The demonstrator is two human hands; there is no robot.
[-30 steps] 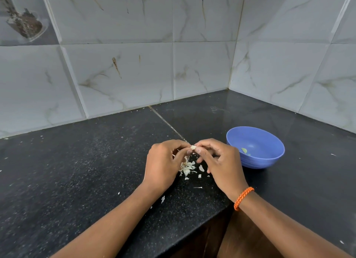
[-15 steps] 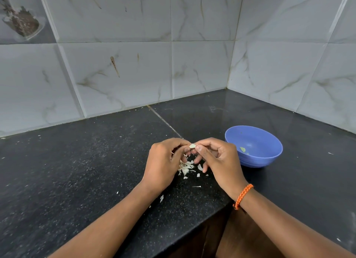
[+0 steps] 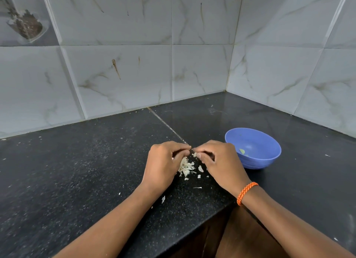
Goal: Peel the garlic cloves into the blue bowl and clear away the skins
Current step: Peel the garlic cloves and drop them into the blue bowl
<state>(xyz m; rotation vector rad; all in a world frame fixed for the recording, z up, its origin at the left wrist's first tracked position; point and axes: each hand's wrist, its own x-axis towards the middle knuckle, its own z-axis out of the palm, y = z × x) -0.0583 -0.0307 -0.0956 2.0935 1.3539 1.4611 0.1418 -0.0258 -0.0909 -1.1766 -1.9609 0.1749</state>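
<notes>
Black table [image 3: 77, 171] holds the skins [image 3: 185, 168] beneath both hands: left [image 3: 163, 165] and right [image 3: 221, 161] pinch a clove [image 3: 195, 154] beside the bowl [image 3: 269, 151]. A slipping grip could drop it among the skins.

Speckled black stone counter [image 3: 81, 173] with blue bowl [image 3: 256, 157], a heap of garlic skins [image 3: 185, 168], scattered flakes.

garlic clove [image 3: 195, 154] mostly hidden between fingertips, bowl's [image 3: 269, 157] small content unclear
</notes>
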